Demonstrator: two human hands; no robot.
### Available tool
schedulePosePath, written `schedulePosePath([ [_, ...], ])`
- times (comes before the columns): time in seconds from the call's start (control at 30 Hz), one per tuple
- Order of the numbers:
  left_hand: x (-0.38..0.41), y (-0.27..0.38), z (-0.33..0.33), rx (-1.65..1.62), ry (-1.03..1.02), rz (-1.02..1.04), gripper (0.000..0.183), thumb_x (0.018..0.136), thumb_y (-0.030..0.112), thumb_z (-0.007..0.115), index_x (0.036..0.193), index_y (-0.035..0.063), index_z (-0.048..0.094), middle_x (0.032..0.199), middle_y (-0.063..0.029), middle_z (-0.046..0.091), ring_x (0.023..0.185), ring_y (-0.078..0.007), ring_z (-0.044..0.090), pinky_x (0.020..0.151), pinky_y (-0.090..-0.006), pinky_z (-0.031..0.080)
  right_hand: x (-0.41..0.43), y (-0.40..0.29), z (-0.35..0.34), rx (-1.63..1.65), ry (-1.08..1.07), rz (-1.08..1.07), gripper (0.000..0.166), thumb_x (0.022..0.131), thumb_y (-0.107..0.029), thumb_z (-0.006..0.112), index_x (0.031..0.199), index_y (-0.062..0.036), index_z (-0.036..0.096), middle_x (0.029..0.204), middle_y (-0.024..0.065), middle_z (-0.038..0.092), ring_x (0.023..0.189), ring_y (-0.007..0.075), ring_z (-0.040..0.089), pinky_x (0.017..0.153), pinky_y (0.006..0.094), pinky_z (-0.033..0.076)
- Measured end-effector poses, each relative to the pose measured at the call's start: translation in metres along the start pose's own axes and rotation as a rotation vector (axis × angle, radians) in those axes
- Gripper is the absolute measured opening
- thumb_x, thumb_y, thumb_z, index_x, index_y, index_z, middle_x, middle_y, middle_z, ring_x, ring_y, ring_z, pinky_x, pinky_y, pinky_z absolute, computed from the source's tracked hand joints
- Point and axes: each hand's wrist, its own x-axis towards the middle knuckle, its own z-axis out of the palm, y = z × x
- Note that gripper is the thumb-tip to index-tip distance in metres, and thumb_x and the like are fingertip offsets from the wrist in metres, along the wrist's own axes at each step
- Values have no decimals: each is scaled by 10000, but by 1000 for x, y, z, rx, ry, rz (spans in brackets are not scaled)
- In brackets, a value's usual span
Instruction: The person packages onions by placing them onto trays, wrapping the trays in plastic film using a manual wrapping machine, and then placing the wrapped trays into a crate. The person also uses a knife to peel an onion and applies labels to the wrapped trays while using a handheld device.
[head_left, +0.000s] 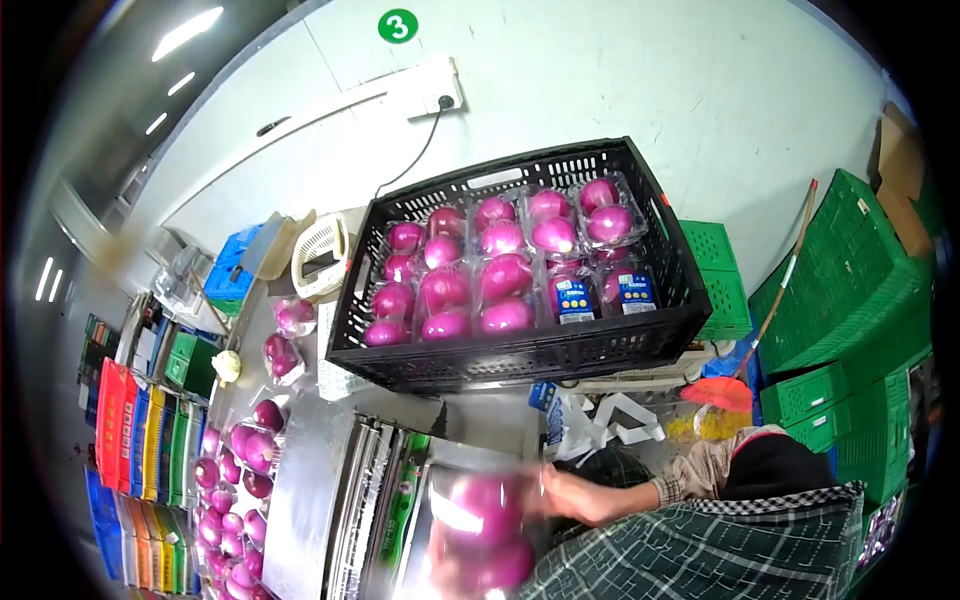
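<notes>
A clear plastic pack of large red onions (491, 506), blurred, is held low over the wrapping machine in front of me. My right hand (566, 495) comes in from the right and holds its right side. On its lower left edge my left hand (444, 566) shows as a blurred patch of fingers, mostly hidden. Beyond the pack stands a black slatted plastic crate (517, 360) filled with wrapped packs of red onions, some bearing blue labels. To the left are the machine's metal rollers (356, 510) and steel plate (300, 480). Many red onions (232, 525) lie farther left.
Two wrapped onion packs (281, 356) and a cream plastic basket (321, 255) lie left of the crate. Stacked coloured crates (116, 427) stand far left, green crates (832, 300) at right. A red-headed long-handled tool (716, 394) and plastic scraps (577, 427) lie right of the machine.
</notes>
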Motion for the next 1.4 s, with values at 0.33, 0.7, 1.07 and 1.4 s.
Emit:
schedulePosePath([
  [0.33,76,-31,-26,304,249,-82,382,1027,239,724,1338,18,692,1216,-109,747,1082,-148,682,970,-324,542,81,-288,-58,-704,727,-695,637,1091,-584,495,1453,-63,558,1412,155,596,1202,287,627,1022,471,534],
  [0.7,-48,-76,-114,140,422,52,318,1050,261,714,1225,-3,688,953,-26,738,873,-70,633,826,-275,535,207,-252,-178,-1517,992,-646,494,1091,-429,527,1407,-53,581,1344,124,627,1197,247,641,1016,437,535],
  [1.07,-339,16,-251,5,861,223,363,1068,200,688,1351,-22,637,1226,-106,749,1147,-131,685,1017,-288,540,239,27,106,-1627,183,-712,307,1099,-243,558,1291,-19,643,1187,90,685,1064,190,680,941,356,548],
  [1.4,-579,51,-383,184,1382,112,327,996,109,752,1292,-13,685,1079,-65,769,977,-127,714,863,-273,584,236,485,366,-1589,-900,-113,238,998,-107,693,1204,13,703,1006,106,740,914,152,709,824,292,561],
])
